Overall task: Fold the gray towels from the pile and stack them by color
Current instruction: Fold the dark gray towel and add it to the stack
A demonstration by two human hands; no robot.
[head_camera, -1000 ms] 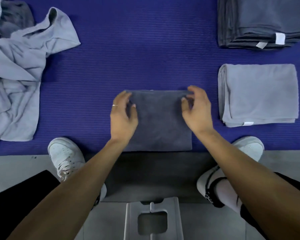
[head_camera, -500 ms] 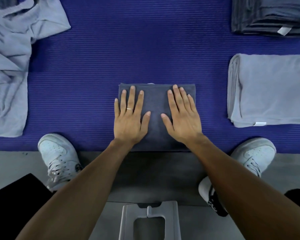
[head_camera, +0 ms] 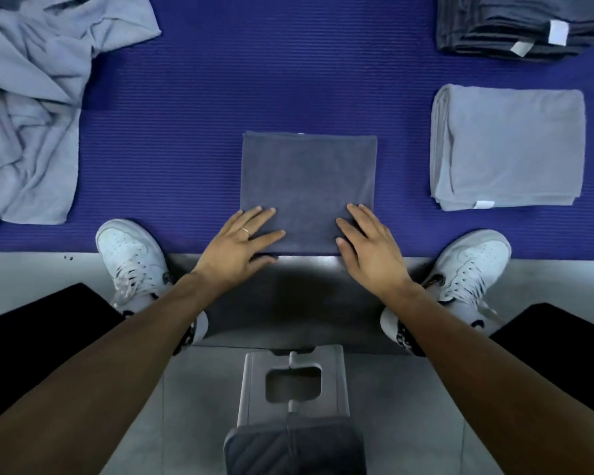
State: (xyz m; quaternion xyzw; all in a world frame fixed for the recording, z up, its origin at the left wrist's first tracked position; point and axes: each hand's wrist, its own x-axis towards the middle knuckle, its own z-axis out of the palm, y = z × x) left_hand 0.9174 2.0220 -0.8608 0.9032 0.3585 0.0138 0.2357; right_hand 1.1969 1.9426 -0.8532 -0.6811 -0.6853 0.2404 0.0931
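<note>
Both hands' straight fingers (head_camera: pixel 266 214) press the folded dark towel (head_camera: pixel 307 180); the unfolded pile (head_camera: pixel 31 97) is cut off.

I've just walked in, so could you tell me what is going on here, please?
A person is folding towels on a purple mat. Both hands, left hand and right hand, rest flat on the near edge of a folded dark gray towel. A dark gray stack and a light gray stack lie to the right; the unfolded pile lies left.
</note>
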